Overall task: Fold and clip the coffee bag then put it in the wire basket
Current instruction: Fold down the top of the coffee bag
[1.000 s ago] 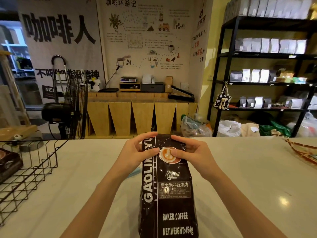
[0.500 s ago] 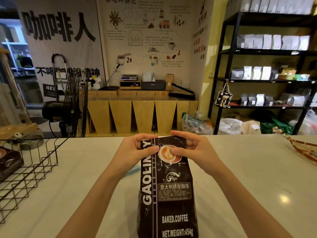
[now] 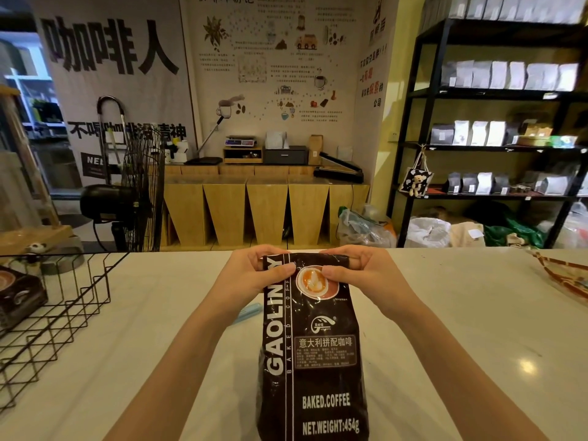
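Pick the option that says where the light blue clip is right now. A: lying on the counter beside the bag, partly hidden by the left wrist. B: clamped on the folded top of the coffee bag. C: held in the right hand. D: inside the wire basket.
A: the light blue clip lies on the counter just left of the coffee bag, under the left hand; it is not on the fold.

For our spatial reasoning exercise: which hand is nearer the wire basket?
Left. The left hand grips the coffee bag top on the wire basket side; the right hand is farther.

Dim warm indoor light; lamp glare on my counter [image 3: 477,329], shelf rack [image 3: 496,148] bends w/ fisheye, edges soft.
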A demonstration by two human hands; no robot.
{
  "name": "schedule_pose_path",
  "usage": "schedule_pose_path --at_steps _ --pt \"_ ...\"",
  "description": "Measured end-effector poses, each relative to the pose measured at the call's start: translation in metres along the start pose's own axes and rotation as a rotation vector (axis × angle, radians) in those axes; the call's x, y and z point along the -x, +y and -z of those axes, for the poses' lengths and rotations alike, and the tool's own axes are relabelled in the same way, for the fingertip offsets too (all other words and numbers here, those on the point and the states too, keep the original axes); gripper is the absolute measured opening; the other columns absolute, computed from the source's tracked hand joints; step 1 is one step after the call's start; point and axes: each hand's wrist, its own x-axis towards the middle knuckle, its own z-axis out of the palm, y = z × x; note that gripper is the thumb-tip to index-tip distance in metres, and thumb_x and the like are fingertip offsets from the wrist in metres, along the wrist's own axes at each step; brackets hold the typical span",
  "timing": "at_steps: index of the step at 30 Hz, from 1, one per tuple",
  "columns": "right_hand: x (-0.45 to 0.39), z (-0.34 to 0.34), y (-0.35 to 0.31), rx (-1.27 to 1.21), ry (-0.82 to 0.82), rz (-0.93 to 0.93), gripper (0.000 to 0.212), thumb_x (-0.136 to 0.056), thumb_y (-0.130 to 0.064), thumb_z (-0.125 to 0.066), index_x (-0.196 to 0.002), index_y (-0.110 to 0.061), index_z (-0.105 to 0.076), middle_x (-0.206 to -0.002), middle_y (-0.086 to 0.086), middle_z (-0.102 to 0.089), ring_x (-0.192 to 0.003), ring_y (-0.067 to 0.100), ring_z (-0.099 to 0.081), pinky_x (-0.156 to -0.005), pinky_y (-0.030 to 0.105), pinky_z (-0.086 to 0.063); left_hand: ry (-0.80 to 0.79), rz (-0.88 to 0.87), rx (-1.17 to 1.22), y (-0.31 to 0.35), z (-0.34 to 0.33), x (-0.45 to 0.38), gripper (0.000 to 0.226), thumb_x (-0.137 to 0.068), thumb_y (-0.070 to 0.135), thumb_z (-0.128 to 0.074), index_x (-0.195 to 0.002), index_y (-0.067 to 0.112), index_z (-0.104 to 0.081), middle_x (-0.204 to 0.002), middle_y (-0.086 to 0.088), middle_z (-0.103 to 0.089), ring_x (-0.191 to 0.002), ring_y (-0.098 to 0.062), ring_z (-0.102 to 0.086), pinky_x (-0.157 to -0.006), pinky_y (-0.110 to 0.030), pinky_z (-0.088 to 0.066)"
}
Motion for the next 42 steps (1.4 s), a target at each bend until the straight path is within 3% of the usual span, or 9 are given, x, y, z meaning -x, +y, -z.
schedule_pose_path --at_steps 8,12,16,18,21,23,30,36,42 --pt "0.000 0.002 -0.003 0.096 0.022 -0.013 0.013 -0.075 -0.017 -0.069 -0.084 -0.027 -0.070 -0.079 -0.006 -0.074 -0.080 0.016 -0.070 -0.068 0.023 -0.055 -0.015 0.046 -0.029 0.005 0.001 0.001 0.014 -0.080 0.025 -0.061 -0.091 0.020 -0.066 -0.074 0.002 -0.072 -0.071 -0.012 -0.069 -0.062 -0.022 -0.054" --pt "-0.002 0.002 -0.002 0.227 0.075 -0.002 0.015 -0.072 -0.024 -0.072 -0.086 -0.030 -0.070 -0.096 -0.004 -0.055 -0.090 0.006 -0.051 -0.067 0.013 -0.039 -0.006 0.028 -0.114 0.009 0.002 0.002 0.015 -0.083 0.028 -0.057 -0.094 0.023 -0.066 -0.091 -0.001 -0.069 -0.084 -0.012 -0.065 -0.075 -0.026 -0.050" --pt "-0.002 0.003 -0.001 0.168 0.045 0.009 0.021 -0.067 -0.027 -0.074 -0.088 -0.025 -0.073 -0.125 -0.017 -0.051 -0.112 -0.005 -0.045 -0.076 0.012 -0.046 0.057 0.012 -0.229 0.008 -0.001 0.000 0.012 -0.081 0.033 -0.058 -0.092 0.032 -0.065 -0.122 0.010 -0.045 -0.114 -0.010 -0.042 -0.098 -0.033 -0.031" --pt "-0.002 0.004 -0.001 0.086 0.028 -0.012 0.024 -0.064 -0.027 -0.074 -0.088 -0.022 -0.074 -0.119 -0.019 -0.059 -0.109 -0.003 -0.053 -0.080 0.017 -0.048 0.021 0.003 -0.173 0.007 -0.002 0.000 0.013 -0.082 0.031 -0.058 -0.092 0.028 -0.066 -0.117 0.007 -0.055 -0.109 -0.012 -0.051 -0.093 -0.031 -0.038" --pt "0.001 0.002 -0.001 0.015 0.023 -0.018 0.014 -0.073 -0.009 -0.070 -0.085 -0.017 -0.071 -0.079 -0.009 -0.075 -0.079 0.008 -0.070 -0.062 0.015 -0.053 -0.011 0.018 -0.054 0.008 -0.004 0.002 0.015 -0.080 0.024 -0.062 -0.093 0.018 -0.065 -0.084 -0.003 -0.070 -0.074 -0.013 -0.069 -0.067 -0.022 -0.054" --pt "0.001 0.000 -0.001 -0.001 0.039 -0.019 0.014 -0.075 -0.005 -0.068 -0.084 -0.016 -0.070 -0.071 -0.006 -0.074 -0.070 0.010 -0.071 -0.057 0.016 -0.053 0.035 0.009 -0.038 0.007 -0.006 0.002 0.014 -0.077 0.020 -0.065 -0.090 0.015 -0.064 -0.075 -0.002 -0.071 -0.064 -0.011 -0.069 -0.060 -0.021 -0.055" --pt "0.002 -0.001 0.003 -0.169 0.097 -0.118 0.036 -0.063 -0.016 -0.073 -0.098 -0.015 -0.067 -0.082 0.004 -0.077 -0.079 0.020 -0.073 -0.063 0.025 -0.058 0.159 0.104 0.190 0.002 -0.015 0.002 0.010 -0.072 0.017 -0.069 -0.082 0.013 -0.068 -0.065 -0.001 -0.074 -0.064 -0.017 -0.071 -0.057 -0.023 -0.055" --pt "0.004 -0.004 0.001 -0.144 0.099 -0.157 0.014 -0.077 -0.022 -0.065 -0.086 -0.014 -0.072 -0.077 0.004 -0.075 -0.071 0.017 -0.070 -0.060 0.020 -0.053 0.109 0.139 0.287 0.006 -0.015 0.004 0.013 -0.075 0.016 -0.066 -0.084 0.007 -0.070 -0.066 -0.003 -0.073 -0.061 -0.014 -0.069 -0.054 -0.019 -0.054" --pt "0.005 -0.003 -0.002 -0.115 0.077 -0.144 0.014 -0.075 -0.024 -0.065 -0.083 -0.014 -0.072 -0.073 0.002 -0.075 -0.071 0.017 -0.070 -0.059 0.020 -0.054 0.117 0.105 0.180 0.013 -0.012 0.002 0.009 -0.071 0.013 -0.070 -0.079 0.009 -0.071 -0.062 -0.002 -0.073 -0.059 -0.013 -0.069 -0.052 -0.019 -0.054"
